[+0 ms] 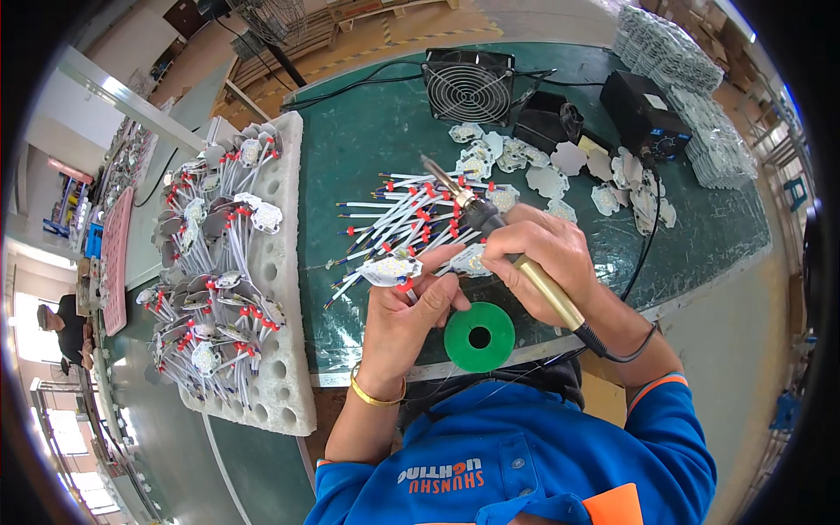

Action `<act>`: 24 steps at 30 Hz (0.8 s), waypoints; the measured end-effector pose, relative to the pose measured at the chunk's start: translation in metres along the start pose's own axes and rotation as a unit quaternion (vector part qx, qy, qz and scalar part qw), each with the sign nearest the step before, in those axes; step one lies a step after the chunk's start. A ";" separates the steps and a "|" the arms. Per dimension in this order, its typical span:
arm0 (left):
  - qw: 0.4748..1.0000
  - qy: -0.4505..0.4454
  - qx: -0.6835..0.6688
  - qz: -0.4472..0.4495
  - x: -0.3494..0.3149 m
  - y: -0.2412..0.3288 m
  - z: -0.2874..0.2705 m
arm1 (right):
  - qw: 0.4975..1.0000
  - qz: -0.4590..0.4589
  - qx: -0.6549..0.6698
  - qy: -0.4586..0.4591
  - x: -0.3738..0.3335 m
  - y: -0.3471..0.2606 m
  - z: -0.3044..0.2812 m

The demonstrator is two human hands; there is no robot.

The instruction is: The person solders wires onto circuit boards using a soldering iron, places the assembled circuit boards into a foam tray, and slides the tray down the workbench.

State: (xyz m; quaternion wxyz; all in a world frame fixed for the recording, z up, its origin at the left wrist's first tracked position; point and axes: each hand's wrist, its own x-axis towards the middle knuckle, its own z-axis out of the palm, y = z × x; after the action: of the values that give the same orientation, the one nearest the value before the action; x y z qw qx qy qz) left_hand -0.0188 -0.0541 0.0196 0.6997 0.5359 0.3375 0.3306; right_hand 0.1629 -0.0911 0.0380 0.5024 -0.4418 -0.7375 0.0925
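My right hand point(556, 254) grips a soldering iron point(549, 293) by its gold-coloured handle, the tip pointing up and left over the wires. My left hand point(398, 328) pinches a small white LED board point(391, 270), with a red connector and a white wire below it. Another LED board point(472, 260) lies between the hands; whether a finger touches it I cannot tell. Beyond them spreads a pile of white wires point(385, 219) with red connectors and dark ends. A green spool point(464, 325) lies at the table's near edge, just below my hands.
To the left, a white foam tray point(293, 350) with holes holds bunches of wired boards point(206, 354). A fan point(470, 87), a black iron stand point(547, 122), loose boards point(547, 181) and a black control unit point(647, 114) occupy the far side. Wrapped board stacks point(669, 52) rise at far right.
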 end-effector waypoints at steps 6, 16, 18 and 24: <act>0.991 -0.038 -0.120 -0.043 0.002 -0.004 -0.004 | 0.995 -0.008 0.024 0.095 -0.009 0.004 0.018; 0.994 -0.013 -0.104 -0.014 0.000 -0.006 -0.004 | 0.991 0.005 0.051 0.121 -0.013 0.000 0.024; 0.993 -0.008 -0.117 -0.025 0.000 -0.003 -0.002 | 0.991 0.002 0.047 0.129 -0.016 0.002 0.026; 0.993 0.032 -0.114 0.018 -0.005 0.002 0.004 | 0.992 -0.009 0.023 0.120 -0.015 -0.001 0.027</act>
State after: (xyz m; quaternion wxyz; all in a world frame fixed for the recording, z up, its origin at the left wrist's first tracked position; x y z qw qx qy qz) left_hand -0.0187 -0.0599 0.0230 0.7389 0.4475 0.3103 0.3968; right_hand 0.1421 -0.0946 0.0159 0.5979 -0.4311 -0.6738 0.0511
